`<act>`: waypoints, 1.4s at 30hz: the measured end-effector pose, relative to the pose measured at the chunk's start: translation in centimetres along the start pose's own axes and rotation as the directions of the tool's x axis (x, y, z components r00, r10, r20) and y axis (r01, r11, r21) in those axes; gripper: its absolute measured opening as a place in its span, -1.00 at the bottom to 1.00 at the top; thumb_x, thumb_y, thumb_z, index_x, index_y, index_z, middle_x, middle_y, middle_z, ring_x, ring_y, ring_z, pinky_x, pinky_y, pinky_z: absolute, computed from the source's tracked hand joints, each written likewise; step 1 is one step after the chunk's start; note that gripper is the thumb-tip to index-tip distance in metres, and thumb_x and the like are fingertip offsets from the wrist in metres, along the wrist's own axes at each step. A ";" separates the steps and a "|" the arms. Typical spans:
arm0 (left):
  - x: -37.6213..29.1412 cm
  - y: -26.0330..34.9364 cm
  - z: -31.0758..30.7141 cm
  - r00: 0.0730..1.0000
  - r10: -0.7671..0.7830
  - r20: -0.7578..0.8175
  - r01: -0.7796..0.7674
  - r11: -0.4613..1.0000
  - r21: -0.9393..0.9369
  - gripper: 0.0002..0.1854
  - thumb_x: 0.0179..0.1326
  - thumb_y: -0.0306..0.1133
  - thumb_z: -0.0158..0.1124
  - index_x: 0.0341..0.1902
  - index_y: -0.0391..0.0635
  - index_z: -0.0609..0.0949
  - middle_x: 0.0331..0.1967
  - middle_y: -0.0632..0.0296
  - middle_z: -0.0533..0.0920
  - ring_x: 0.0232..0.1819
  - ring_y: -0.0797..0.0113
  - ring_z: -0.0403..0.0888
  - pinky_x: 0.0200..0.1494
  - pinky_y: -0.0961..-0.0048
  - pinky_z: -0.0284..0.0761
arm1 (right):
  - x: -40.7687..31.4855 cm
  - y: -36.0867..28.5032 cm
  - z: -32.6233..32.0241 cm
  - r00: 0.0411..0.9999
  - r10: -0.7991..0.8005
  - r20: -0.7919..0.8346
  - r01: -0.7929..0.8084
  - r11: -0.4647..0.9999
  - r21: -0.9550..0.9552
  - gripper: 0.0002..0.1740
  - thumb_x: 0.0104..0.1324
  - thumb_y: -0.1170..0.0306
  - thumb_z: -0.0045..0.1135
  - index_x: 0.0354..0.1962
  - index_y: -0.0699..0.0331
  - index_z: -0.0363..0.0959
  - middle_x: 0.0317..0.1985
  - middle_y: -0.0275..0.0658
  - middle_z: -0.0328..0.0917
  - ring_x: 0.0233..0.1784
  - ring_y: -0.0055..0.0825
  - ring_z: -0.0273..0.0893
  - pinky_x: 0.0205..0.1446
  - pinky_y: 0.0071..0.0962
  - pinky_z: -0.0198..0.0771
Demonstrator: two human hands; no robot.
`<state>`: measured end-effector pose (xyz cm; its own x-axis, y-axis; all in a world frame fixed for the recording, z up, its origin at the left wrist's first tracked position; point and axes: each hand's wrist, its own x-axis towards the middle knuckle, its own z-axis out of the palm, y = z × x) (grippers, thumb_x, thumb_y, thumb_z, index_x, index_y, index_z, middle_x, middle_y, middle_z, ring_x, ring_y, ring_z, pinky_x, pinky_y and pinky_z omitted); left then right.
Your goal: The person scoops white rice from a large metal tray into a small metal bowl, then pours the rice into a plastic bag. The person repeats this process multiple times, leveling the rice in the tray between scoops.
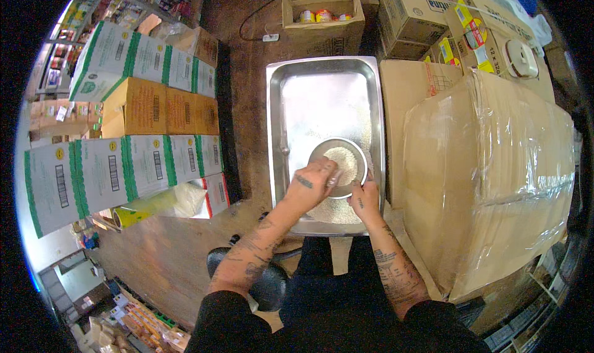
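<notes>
A round metal bowl or sieve [329,143] rests in the lower part of a deep rectangular stainless steel pan [325,86]. Small pale grains, like rice [342,160], lie heaped inside the round vessel. My left hand [315,179] reaches into its left side, fingers bent and slightly blurred at the grains; whether they pinch any cannot be seen. On the lower right, my right hand [364,197] grips the vessel's rim, thumb on top. More pale grains [336,212] are spread over the pan's floor below the vessel and along its right side.
Large cardboard cartons [441,176] stand close on the right, one wrapped in clear film. An open carton with cans [322,26] is beyond the pan. Stacked white and green boxes [148,162] line the left. A black stool seat [269,283] is below my left forearm.
</notes>
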<state>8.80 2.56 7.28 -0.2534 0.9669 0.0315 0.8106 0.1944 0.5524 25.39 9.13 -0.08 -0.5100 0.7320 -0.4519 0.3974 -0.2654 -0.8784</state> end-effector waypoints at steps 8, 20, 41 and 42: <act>0.3 -1.1 -2.0 1.000 0.003 -0.026 -0.002 1.000 0.011 -0.52 0.11 -0.49 0.26 0.17 -0.09 0.55 0.17 -0.03 0.53 0.19 -0.19 0.46 0.27 -0.01 0.43 | -0.9 -2.1 -0.5 0.995 0.088 0.037 -0.092 0.988 0.127 -0.62 0.43 0.51 -0.12 0.15 0.47 0.35 -0.44 -0.18 0.54 -0.65 -0.50 0.49 -0.64 -0.47 0.42; -8.0 -5.5 4.0 0.823 -0.060 0.565 -0.117 0.955 0.272 0.43 -0.14 0.33 0.48 0.63 -0.15 -0.10 0.62 -0.29 -0.22 0.65 -0.26 -0.29 0.60 -0.18 -0.20 | 0.3 -6.6 -4.7 0.977 0.075 -0.198 -0.056 0.993 0.101 -0.74 0.42 0.45 -0.04 -0.11 0.51 0.48 -0.49 -0.12 0.61 -0.61 -0.46 0.58 -0.59 -0.45 0.50; -3.5 -1.0 16.1 0.923 0.306 0.234 -0.315 0.949 0.003 -0.53 0.32 -0.18 0.12 0.22 -0.19 0.54 0.18 -0.10 0.58 0.27 -0.01 0.53 0.36 0.01 0.40 | -0.7 -6.1 -5.2 0.985 0.061 -0.160 -0.043 0.993 0.114 -0.76 0.41 0.52 -0.06 -0.03 0.48 0.42 -0.43 -0.16 0.60 -0.64 -0.55 0.49 -0.62 -0.51 0.40; -3.1 -1.5 15.6 0.906 0.243 0.348 -0.242 0.969 -0.045 -0.58 0.36 -0.22 0.06 0.18 -0.19 0.55 0.14 -0.13 0.60 0.23 -0.03 0.56 0.33 0.02 0.44 | -0.6 -6.2 -5.2 0.989 0.055 -0.137 -0.038 0.992 0.121 -0.79 0.40 0.52 -0.05 -0.07 0.47 0.42 -0.49 -0.20 0.57 -0.67 -0.56 0.46 -0.65 -0.51 0.36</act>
<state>16.58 1.80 -6.62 0.1509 0.9803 -0.1270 0.8232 -0.0535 0.5653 27.20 13.60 6.42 -0.3781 0.7955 -0.4736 0.3215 -0.3669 -0.8729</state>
